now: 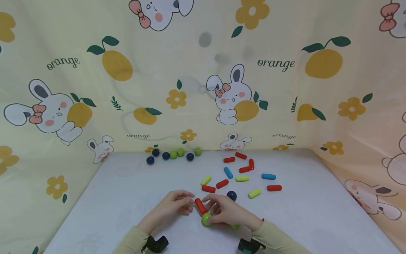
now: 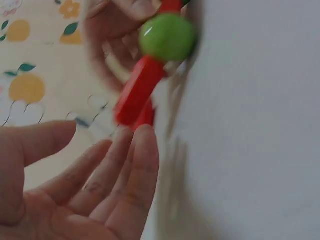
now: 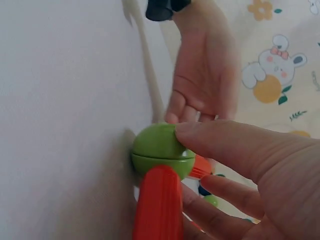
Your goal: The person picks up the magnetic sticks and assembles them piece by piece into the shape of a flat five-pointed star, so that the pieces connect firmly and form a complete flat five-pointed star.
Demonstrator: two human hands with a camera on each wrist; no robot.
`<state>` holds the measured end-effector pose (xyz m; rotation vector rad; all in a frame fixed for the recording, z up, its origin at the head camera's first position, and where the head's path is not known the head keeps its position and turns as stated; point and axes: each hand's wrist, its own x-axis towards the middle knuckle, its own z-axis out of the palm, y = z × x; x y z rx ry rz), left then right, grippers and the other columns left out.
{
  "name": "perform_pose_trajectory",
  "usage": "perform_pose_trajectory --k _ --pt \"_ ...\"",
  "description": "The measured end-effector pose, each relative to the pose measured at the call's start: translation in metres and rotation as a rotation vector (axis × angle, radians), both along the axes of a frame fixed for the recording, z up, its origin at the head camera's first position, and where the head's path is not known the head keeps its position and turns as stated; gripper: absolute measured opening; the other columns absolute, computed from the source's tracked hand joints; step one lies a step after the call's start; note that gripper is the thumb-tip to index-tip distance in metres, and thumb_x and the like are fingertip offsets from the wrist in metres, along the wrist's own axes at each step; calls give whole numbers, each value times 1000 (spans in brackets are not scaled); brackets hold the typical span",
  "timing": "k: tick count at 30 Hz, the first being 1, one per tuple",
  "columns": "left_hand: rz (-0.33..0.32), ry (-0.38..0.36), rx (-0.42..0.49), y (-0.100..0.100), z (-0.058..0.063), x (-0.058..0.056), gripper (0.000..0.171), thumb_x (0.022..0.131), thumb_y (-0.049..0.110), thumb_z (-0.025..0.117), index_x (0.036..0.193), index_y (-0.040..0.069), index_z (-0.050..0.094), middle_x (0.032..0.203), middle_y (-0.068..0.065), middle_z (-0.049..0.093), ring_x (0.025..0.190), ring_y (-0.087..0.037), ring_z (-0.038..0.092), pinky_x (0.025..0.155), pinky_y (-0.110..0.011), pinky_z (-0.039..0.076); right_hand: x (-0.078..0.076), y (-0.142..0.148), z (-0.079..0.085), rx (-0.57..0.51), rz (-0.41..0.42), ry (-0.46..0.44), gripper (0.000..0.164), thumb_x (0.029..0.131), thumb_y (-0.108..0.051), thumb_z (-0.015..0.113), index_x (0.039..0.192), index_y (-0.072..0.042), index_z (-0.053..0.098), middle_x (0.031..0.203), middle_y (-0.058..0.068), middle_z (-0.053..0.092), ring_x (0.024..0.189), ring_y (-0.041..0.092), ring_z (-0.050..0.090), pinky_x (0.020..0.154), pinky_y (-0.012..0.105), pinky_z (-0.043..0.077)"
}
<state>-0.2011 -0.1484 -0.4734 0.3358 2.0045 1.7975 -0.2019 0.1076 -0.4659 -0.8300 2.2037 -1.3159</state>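
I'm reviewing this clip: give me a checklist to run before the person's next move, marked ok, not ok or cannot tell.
1. Green ball steadied: ok, the right hand pinches it.
2. Red rod between the hands meets that ball: ok.
3. Firm seating of that joint: cannot tell.
4. Left hand free to grip: ok, it holds nothing.
5. Rod's other end bare: ok, no ball on it.
6. Loose dark blue ball nearby: ok, beside the right hand.
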Motion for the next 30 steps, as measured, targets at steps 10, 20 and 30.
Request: perform_pose_trajectory --k 10,20,30 --pt "291 318 24 -73 21 -59 38 97 17 57 127 -7 52 123 -27 55 103 -22 61 90 -37 51 2 -2 -3 -11 -27 -45 47 82 -12 76 125 -11 57 101 4 63 86 19 60 77 24 52" --pt "667 231 -12 -134 10 -117 51 99 32 53 135 -3 47 134 -20 50 116 -20 50 103 -42 40 -1 -1 -6 -13 -37 -55 47 82 -13 77 125 -15 57 101 3 63 86 19 61 77 25 52" --pt "671 102 21 -140 4 -129 57 102 39 42 139 -3 41 143 -20 41 131 -31 38 108 -45 30 2 -2 -3 -24 -29 -61 46 83 -11 75 125 -11 56 102 5 63 87 19 60 77 26 52"
